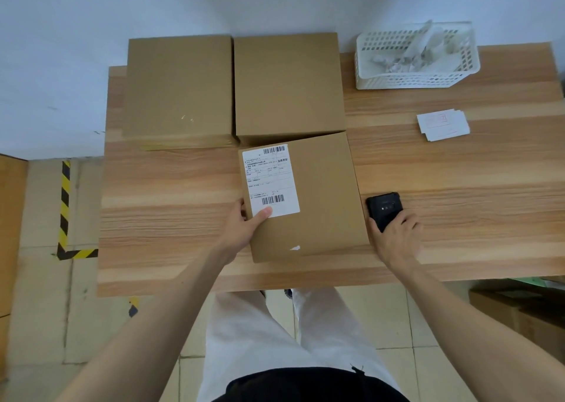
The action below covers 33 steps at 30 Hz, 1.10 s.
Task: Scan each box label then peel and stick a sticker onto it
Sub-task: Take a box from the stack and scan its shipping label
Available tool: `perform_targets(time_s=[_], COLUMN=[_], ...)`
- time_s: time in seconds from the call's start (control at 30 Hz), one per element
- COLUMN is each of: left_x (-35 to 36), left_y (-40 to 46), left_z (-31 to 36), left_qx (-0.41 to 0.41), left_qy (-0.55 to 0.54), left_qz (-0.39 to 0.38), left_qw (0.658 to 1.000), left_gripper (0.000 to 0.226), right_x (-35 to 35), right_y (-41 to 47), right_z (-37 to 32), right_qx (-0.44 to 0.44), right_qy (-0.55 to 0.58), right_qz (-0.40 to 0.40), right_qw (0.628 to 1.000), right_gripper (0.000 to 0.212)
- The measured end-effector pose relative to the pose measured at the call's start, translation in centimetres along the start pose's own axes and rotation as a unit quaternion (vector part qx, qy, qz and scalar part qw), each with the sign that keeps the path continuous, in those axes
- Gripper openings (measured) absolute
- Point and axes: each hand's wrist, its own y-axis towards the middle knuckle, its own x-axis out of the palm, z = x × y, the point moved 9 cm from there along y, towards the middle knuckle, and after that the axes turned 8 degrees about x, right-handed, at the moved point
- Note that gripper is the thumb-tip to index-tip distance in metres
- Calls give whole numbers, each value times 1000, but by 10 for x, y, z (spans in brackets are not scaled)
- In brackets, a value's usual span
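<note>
Three boxes (301,193), one labelled, left hand (244,227) gripping it, right hand (397,239) holding one scanner (383,209)

A wooden table (183,187) with pale and darker stripes of grain stands against a plain white wall (91,34). The light is soft and even — no hard shadows on the wall. Under the table the floor (39,279) has large beige tiles with dark joints. On the left, yellow-and-black hazard tape (64,206) runs along the floor and turns a corner — it makes an L shape. At the far left edge stands a brown wooden panel (12,233).
</note>
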Motion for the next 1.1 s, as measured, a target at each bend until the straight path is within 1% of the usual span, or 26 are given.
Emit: perform_targets(time_s=[0.17,0.37,0.5,0.6,0.63,0.7,0.73,0.77,0.83,0.87,0.97,1.1], left_x=[-1,-1,-1,0,0,-1,-1,-1,-2,-2,-3,-2], left_y=[-1,-2,-3,-4,-4,-6,-6,-7,-7,-7,-9,-9], left_z=[-2,-2,-1,0,1,3,4,5,6,7,9,11], left_qx=[-8,-15,-11,-11,-11,-8,-6,-4,0,2,5,12], left_qy=[-9,-19,-19,-23,-24,-29,-32,-33,-36,-37,-39,-49], left_qz=[-3,-2,-5,-3,-3,-4,-4,-3,-3,-2,1,-3], left_qw=[1000,1000,1000,1000,1000,1000,999,999,999,999,999,999], left_gripper=[67,70,72,73,73,72,72,72,73,74,73,68], right_x=[-1,-9,-19,-40,-51,-78,-91,-103,-126,-138,-163,-185], right_y=[3,4,6,2,-3,-13,-19,-24,-37,-46,-74,-118], right_z=[0,2,11,14,13,9,6,1,-12,-22,-54,-99], right_qx=[-23,-36,-18,-16,-20,-40,-49,-59,-86,-107,-161,-233], right_qy=[-8,21,124,190,209,260,283,292,271,254,187,49], right_qz=[12,21,-11,-33,-35,-40,-46,-48,-36,-29,-29,-45], right_qw=[1000,999,992,981,977,964,957,953,958,961,969,970], right_gripper=[94,87,85,75,69,48,42,43,54,56,52,47])
